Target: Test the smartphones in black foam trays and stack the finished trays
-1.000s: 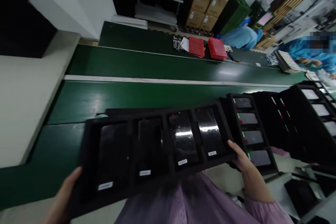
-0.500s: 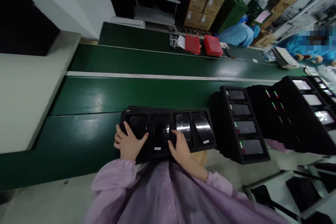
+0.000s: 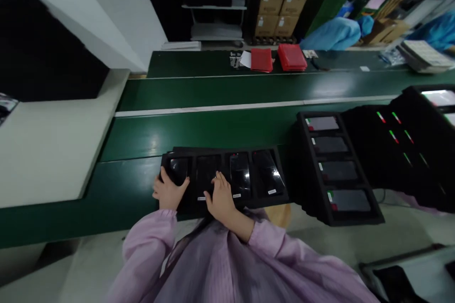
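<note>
In front of me on the green bench lies a black tray [image 3: 224, 202] with a row of compartments holding dark, glossy, phone-sized screens. My left hand [image 3: 169, 192] lies with thumb and fingers apart over the leftmost screen [image 3: 178, 168] and the tray's left end. My right hand [image 3: 221, 199] rests over the second screen [image 3: 205, 176], its thumb and fingers apart near the label at the lower edge. Beside it, the third screen [image 3: 241, 173] sits in its slot. The rightmost screen [image 3: 268, 173] is slanted in its compartment.
To the right stand stacked black trays [image 3: 355, 215] with screens in the top one, and more dark trays [image 3: 387, 161] beyond. Red packets [image 3: 292, 57] lie across the green bench [image 3: 213, 128]. A pale board [image 3: 64, 151] borders it on the left. Cartons [image 3: 272, 0] stand behind.
My right hand has moved left, from between the second and third screens onto the second. The third screen now lies straighter. My left hand stays at the left end. The camera view has shifted.
</note>
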{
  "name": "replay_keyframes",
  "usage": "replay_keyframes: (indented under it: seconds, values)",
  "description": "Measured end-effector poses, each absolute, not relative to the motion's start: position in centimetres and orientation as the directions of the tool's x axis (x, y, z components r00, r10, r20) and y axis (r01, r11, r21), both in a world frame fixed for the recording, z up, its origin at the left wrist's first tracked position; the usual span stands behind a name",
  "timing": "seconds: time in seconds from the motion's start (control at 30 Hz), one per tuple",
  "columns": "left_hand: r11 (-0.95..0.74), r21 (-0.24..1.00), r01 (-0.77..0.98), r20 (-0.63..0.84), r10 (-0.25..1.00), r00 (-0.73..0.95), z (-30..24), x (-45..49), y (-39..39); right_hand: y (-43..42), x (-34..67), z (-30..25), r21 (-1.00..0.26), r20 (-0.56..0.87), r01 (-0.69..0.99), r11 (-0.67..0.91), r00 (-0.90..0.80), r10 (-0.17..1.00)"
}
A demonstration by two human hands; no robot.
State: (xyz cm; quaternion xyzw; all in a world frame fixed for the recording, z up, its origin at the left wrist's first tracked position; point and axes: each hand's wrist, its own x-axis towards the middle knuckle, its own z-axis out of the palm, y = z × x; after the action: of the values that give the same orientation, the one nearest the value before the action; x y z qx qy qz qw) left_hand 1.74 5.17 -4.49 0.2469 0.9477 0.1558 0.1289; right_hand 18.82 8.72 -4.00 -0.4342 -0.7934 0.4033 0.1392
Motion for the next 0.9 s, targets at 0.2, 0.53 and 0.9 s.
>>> replay_keyframes:
  seconds: [0.2,0.53,0.9]
  values:
    - [0.866,0.278,0.415,-0.157,0.468,-0.87,-3.4,2.6,6.0,9.9,24.9,-3.9,-0.772,0.019,0.597,0.218,-0.322,0.947]
    - [0.801,0.35,0.486,-0.17,0.564,-0.808,-4.5,1.6,4.4,9.7,25.3,-5.0,-0.688,0.044,0.711,0.144,-0.157,0.987]
    - [0.801,0.442,0.404,-0.203,0.528,-0.825,-4.3,0.2,4.3,10.9,25.1,-4.7,-0.662,0.021,0.718,0.216,-0.271,0.962]
